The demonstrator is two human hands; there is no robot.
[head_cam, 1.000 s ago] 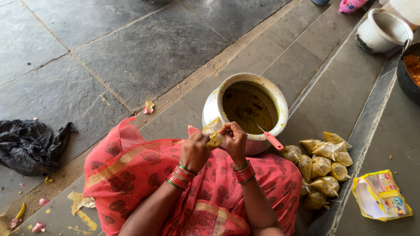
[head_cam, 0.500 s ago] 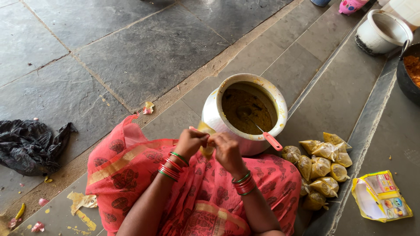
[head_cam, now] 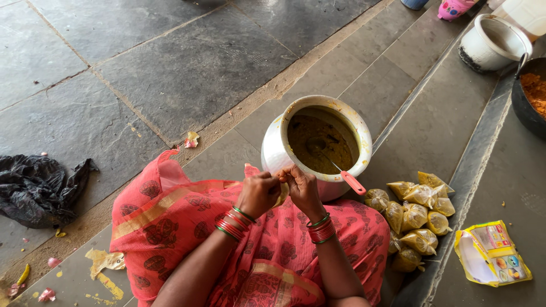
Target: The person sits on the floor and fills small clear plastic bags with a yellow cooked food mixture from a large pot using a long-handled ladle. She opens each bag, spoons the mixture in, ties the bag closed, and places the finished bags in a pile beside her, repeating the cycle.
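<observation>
— What have the hands got?

— From my seat I see the left hand and right hand meeting just in front of the white pot, over the red patterned cloth on the lap. Both have their fingers curled tight on one small yellow pouch; only a sliver of it shows between them, so I cannot tell which way its long axis runs.

— And the pot?

— One pot, mouth up, holding yellow-brown mash. One ladle lies in it, its red handle slanting out over the rim on the side nearest the person, towards their right.

— What's around it?

— Right of the pot, a heap of filled yellow pouches; I count about ten, some hidden under others. Beyond the heap, one flat yellow packet. Far behind the pot, one white bucket and one dark pan. Well left of it, one black bag. Nothing stands between hands and pot
</observation>
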